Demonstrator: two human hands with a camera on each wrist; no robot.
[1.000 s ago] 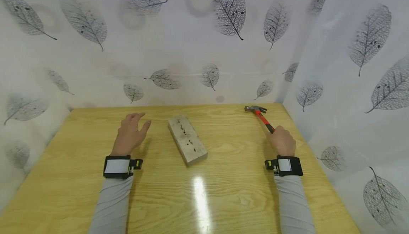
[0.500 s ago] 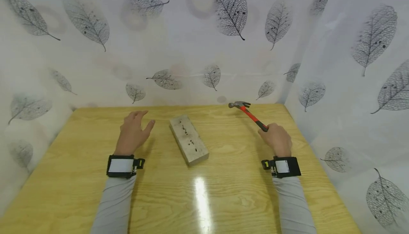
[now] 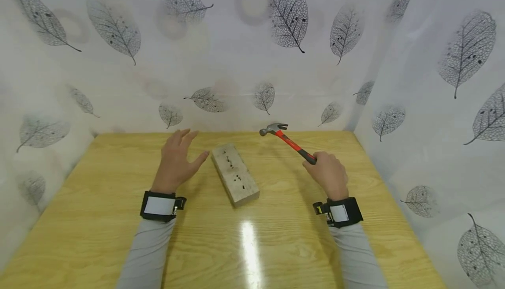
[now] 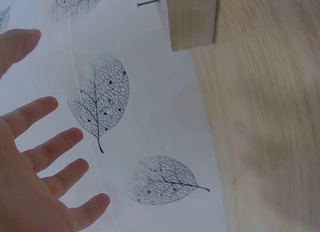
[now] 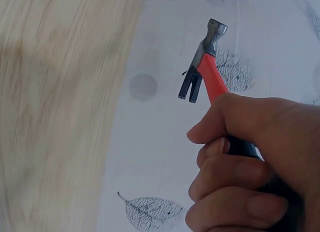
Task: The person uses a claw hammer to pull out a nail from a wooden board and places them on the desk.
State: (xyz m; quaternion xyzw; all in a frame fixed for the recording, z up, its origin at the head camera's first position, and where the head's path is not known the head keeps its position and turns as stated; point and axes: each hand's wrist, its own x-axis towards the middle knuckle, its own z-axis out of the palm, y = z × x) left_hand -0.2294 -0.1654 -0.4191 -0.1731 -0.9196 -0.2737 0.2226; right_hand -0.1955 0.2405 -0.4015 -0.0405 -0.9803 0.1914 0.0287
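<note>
A claw hammer with a red and black handle is in my right hand, whose fingers curl round the black grip. Its steel head points left and away, with the claw toward the right in the head view. Left of it, a pale wooden block lies slanted on the table, its top marked with several dark holes. In the left wrist view a nail sticks out of the block's face. My left hand hovers just left of the block with fingers spread, holding nothing.
The yellow wood-grain table reaches to a white curtain printed with grey leaves, which hangs behind it and along both sides. A bright strip of light reflects off the tabletop in front of the block.
My right hand has moved left, swinging the hammer head from the table's far right toward the block. My left hand has shifted right, closer to the block, and its fingers have spread.
</note>
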